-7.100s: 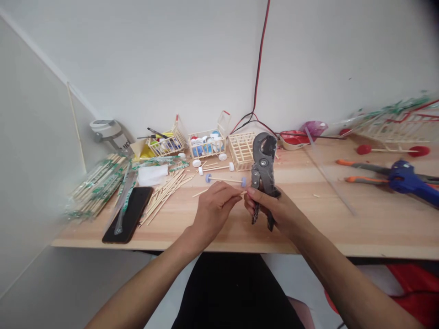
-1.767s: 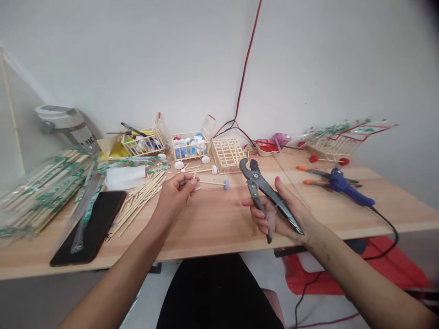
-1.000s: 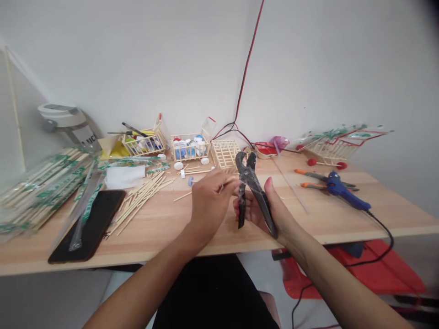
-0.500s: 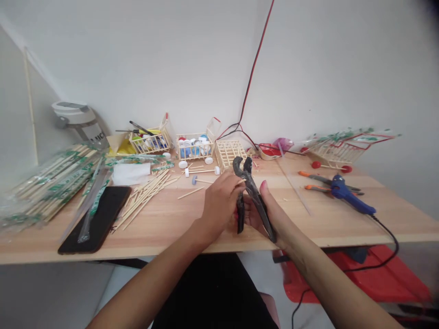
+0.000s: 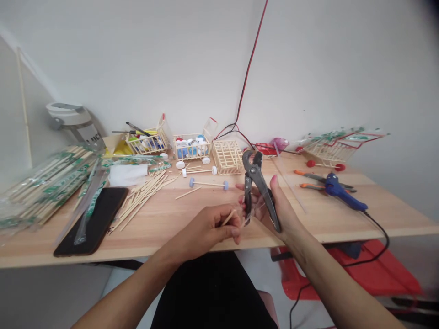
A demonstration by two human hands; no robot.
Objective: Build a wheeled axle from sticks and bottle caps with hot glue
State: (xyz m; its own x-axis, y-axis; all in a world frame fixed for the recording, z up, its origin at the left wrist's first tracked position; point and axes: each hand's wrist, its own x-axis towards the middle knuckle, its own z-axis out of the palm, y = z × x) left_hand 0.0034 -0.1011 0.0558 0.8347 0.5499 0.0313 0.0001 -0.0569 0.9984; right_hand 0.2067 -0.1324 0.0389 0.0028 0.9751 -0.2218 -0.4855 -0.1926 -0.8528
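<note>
Over the bench (image 5: 147, 233) at twelve o'clock, the right hand (image 5: 264, 205) clenches the heavy, stiff black pliers (image 5: 256, 178), best held by their handles; the left hand (image 5: 206, 228) pinches a light, brittle wooden stick (image 5: 229, 217) just beside them.

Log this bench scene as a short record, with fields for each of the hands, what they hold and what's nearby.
left hand: pinching a thin wooden stick
right hand: gripping black pliers-type cutters, jaws open, pointing up
nearby: wooden axle with pale blue wheels; slatted wooden cage
surface: wooden table
also there: loose wooden sticks; blue glue gun
</note>
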